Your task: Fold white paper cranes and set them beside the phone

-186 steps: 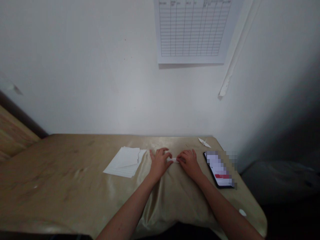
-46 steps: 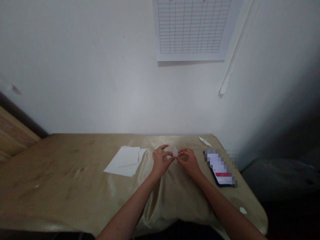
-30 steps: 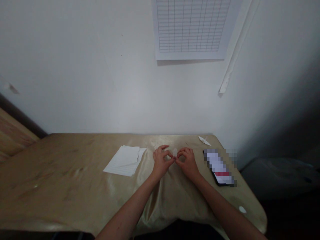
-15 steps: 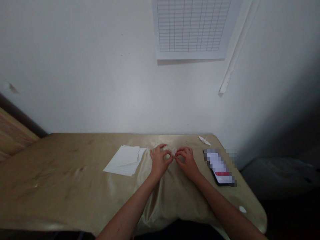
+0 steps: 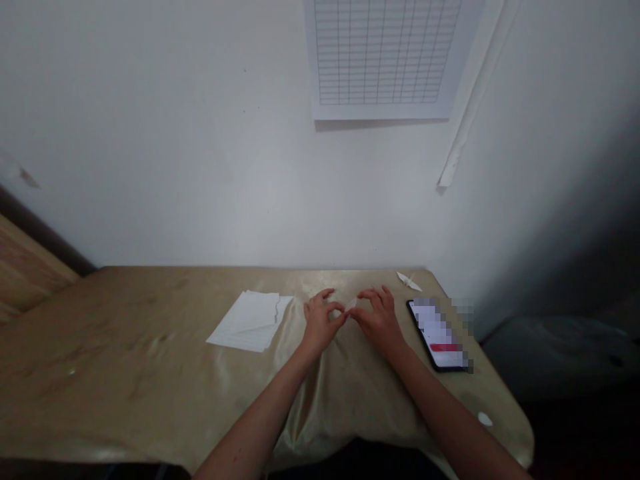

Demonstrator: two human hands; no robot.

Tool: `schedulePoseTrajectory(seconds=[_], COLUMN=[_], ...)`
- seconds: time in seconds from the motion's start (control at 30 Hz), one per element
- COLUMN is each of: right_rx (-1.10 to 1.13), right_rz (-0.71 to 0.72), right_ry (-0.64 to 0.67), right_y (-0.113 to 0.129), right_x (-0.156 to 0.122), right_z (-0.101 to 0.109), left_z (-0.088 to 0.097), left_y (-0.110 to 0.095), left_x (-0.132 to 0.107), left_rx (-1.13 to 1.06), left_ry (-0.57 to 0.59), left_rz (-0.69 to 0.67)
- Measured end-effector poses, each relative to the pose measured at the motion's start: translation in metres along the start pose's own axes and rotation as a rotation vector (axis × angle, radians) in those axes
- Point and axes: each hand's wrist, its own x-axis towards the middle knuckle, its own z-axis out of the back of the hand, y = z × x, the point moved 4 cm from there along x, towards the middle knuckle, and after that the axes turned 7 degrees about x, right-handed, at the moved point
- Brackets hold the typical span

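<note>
Folded paper piece (image 5: 351, 304): a small white scrap of folded paper, low over the table (image 5: 125, 347), between the two hands at about the middle of the tabletop; too small to tell its exact shape.
Left hand (image 5: 320, 323): at 9 o'clock of the paper piece, thumb and forefinger pinched on its left edge, the other fingers curled loosely above.
Right hand (image 5: 381, 320): at 3 o'clock of the paper piece, fingertips closed on its right edge, the remaining fingers spread toward 12 o'clock.
Handling: I judge the piece very light and thin, stiff only along its creases, quick to crumple or tear under a hard squeeze and apt to slip from dry fingertips. The layered folded edges look the safest place to pinch, close to a crease, with light pressure from both sides.
Sheet stack (image 5: 250, 321): white sheets lying flat at 9 o'clock of the left hand, near it but apart.
Phone (image 5: 436, 333): lies face up at 3 o'clock of the right hand, just beside it, screen lit.
Paper crane (image 5: 409, 281): a small white folded figure at 1 o'clock of the hands, near the table's far right corner.
Wall chart (image 5: 383, 57): a ruled grid sheet on the wall at 12 o'clock, well above the table.
</note>
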Motion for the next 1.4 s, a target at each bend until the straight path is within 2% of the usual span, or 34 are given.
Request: schedulePoseTrajectory(seconds=[0.23,0.6,0.9,1.13,1.4], right_rx=[-0.065,0.009,0.036,0.114,0.106], right_rz=[0.027,0.001,-0.048,-0.134,-0.172], right_ry=[-0.014,0.150,0.124,0.100,0.116], right_y=[0.000,0.000,-0.003,-0.009,-0.010], right_x=[-0.001,-0.001,-0.001,-0.003,-0.003], right_z=[-0.001,-0.008,-0.005,-0.010,-0.011], left_z=[0.000,-0.002,0.007,0.004,0.005], left_y=[0.000,-0.001,-0.003,-0.004,-0.006], left_x=[0.000,-0.002,-0.003,-0.003,-0.005], left_rx=[0.009,0.041,0.079,0.102,0.097], left_ry=[0.015,0.051,0.104,0.070,0.063], left_rz=[-0.009,-0.020,-0.038,-0.052,-0.075])
